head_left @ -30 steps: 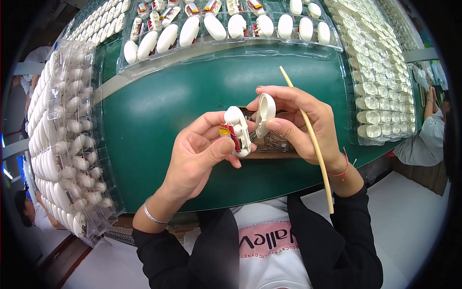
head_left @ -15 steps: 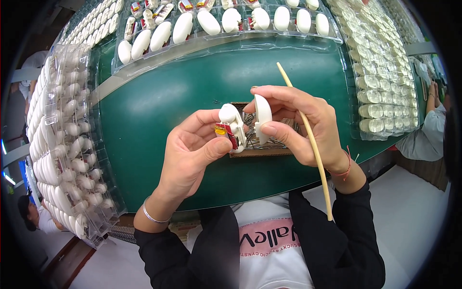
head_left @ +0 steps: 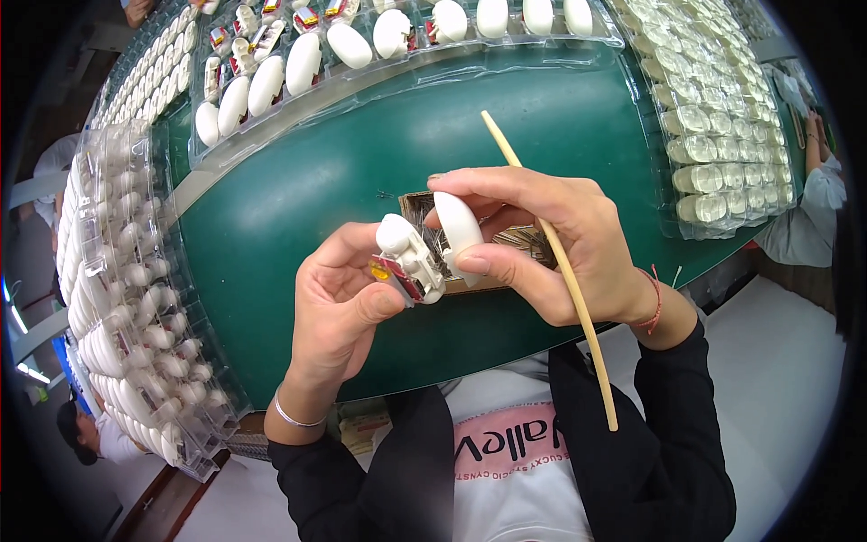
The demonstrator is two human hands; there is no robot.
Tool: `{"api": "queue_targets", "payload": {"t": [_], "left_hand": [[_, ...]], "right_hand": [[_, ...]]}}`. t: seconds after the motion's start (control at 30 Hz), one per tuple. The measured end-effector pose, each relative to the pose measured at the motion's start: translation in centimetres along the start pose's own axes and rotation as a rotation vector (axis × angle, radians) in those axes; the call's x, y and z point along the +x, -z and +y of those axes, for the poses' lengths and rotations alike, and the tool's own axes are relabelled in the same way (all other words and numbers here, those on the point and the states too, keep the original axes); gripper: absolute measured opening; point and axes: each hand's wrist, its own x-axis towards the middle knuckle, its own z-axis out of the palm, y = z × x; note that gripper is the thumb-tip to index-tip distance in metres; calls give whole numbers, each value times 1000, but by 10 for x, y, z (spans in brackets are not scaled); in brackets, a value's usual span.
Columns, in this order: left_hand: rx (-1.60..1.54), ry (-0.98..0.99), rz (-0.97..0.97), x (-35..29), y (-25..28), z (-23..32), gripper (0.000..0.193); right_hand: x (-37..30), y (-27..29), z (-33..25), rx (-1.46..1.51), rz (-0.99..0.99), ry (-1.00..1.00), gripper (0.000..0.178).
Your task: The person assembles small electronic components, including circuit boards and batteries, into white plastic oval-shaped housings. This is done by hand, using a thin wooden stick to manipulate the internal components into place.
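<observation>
- Leftmost, stacked clear plastic trays (head_left: 117, 298) full of small white shells, standing along the edge of the green table (head_left: 298, 208).
- Further back, another clear tray (head_left: 298, 81) with white oval covers and some opened units, well apart from both hands.
- Next, left hand (head_left: 339, 312) closed around an open white unit (head_left: 406, 257) with a red and yellow part inside; thumb pressing from below, fingers behind, held above the table and just in front of a small cardboard box (head_left: 470, 244).
- Probably light, hard and stiff plastic, a bit slippery on the smooth outside; inner parts look delicate, so better held by the outer rim only.
- Beside it, almost touching, a white oval cover (head_left: 458, 230), pinched narrowly between thumb and forefinger of the right hand (head_left: 560, 244).
- Also light and rigid, judged easy to drop; best gripped at the edges, as now.
- Across the same right hand, a long thin wooden stick (head_left: 551, 262), tucked under the fingers, pointing away over the table.
- Far right, more clear trays (head_left: 713, 117) of pale pieces, and another person's sleeve (head_left: 813, 208) at the edge.
</observation>
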Motion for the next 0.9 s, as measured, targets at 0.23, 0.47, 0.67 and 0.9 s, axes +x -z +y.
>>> {"api": "queue_targets", "payload": {"t": [0.23,0.47,0.67,0.9], "left_hand": [[-19,-13,-72,0,4,-1,52],[16,-25,-44,-1,3,-1,54],[26,-28,-37,0,1,-2,55],[82,-90,12,1,0,-5,47]], "right_hand": [[-1,-1,0,73,-10,-42,36],[-1,2,-1,95,-64,-35,39],[-2,2,-1,17,-60,15,39],[-1,-2,4,-87,-2,128,36]]}}
